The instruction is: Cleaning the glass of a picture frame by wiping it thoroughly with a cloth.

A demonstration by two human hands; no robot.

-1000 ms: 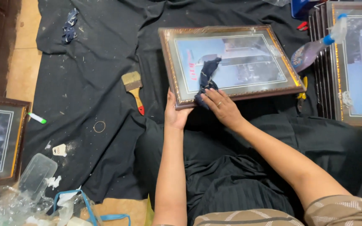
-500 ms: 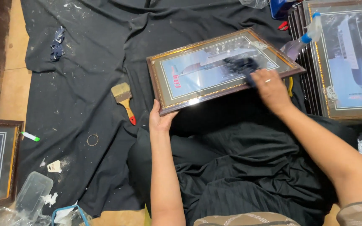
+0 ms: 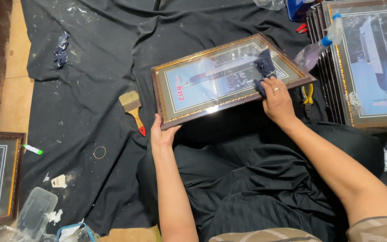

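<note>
My left hand [image 3: 161,134] curls, thumb up, forearm running straight back toward me. My right hand [image 3: 277,99] lies palm down, fingers bent, arm stretched diagonally forward.

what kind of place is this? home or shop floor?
Likely a small picture-framing workspace on a floor: a black cloth spread as a work surface, a stack of framed pictures at right, and a paintbrush and spray bottle nearby.

Glossy glass in ornate gilt wooden frame [image 3: 229,78]; matt dark cloth rag [image 3: 265,71].
</note>
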